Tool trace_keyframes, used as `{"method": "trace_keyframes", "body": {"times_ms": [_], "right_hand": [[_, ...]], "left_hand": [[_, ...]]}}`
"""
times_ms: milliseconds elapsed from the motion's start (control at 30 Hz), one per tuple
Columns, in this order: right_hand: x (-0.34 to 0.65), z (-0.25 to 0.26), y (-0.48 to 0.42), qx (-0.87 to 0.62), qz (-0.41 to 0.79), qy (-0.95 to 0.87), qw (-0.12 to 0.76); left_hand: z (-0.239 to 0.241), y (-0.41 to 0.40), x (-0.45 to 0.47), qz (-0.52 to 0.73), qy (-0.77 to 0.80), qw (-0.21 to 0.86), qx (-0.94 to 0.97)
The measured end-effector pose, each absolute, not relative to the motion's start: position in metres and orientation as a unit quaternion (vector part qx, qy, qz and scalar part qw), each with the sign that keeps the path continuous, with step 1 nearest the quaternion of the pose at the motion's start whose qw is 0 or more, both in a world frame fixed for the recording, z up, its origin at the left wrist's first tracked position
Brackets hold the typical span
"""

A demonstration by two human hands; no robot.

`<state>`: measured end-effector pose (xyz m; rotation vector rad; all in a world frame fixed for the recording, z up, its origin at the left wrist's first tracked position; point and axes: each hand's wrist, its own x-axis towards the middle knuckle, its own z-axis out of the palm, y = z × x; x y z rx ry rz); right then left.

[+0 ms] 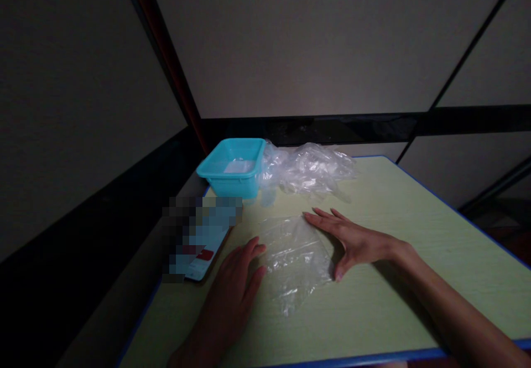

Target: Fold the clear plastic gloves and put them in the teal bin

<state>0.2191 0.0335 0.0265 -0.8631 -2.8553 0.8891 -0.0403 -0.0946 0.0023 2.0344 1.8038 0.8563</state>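
Note:
A clear plastic bag lies spread and slightly wrinkled on the table between my hands. My right hand rests at its right side, thumb and fingers wide apart, the fingertips touching the bag's far right corner and the thumb by its right edge. At the bag's left edge is my left hand, fingers apart and partly curved, with nothing held; the fingertips are at or just beside the plastic. Both hands are open.
A turquoise plastic basket stands at the back left with something pale inside. Beside it lies a heap of crumpled clear plastic bags. A phone, partly blurred, lies near the left edge of the blue-edged table. Walls stand behind and left.

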Motion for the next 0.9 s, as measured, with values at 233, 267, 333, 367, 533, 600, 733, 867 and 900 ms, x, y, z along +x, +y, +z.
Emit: {"method": "trace_keyframes", "body": {"times_ms": [233,267,333,367,533,600,733,867,900], "right_hand": [[0.216,0.017,0.037,-0.269,0.251,-0.929,0.027],[0.216,0.016,0.037,-0.270,0.248,-0.930,0.022],[0.215,0.015,0.037,-0.273,0.246,-0.930,0.014],[0.215,0.015,0.037,-0.274,0.247,-0.929,0.012],[0.215,0.017,0.036,-0.277,0.253,-0.927,0.003],[0.215,0.018,0.036,-0.277,0.250,-0.928,-0.003],[0.214,0.019,0.036,-0.275,0.239,-0.931,-0.014],[0.213,0.020,0.036,-0.267,0.239,-0.933,-0.033],[0.213,0.020,0.036,-0.266,0.238,-0.933,-0.035]], "left_hand": [[0.000,-0.094,-0.040,0.297,0.621,0.131,0.713],[-0.001,-0.094,-0.040,0.297,0.621,0.128,0.714],[-0.002,-0.094,-0.041,0.295,0.621,0.123,0.716],[-0.002,-0.094,-0.041,0.294,0.620,0.119,0.718],[0.001,-0.095,-0.040,0.268,0.628,0.099,0.724],[0.006,-0.093,-0.032,0.248,0.627,0.080,0.734],[0.022,-0.077,0.002,0.186,0.567,0.044,0.801],[0.027,-0.055,0.035,0.101,0.559,0.033,0.822],[0.025,-0.051,0.039,0.089,0.560,0.033,0.823]]}}
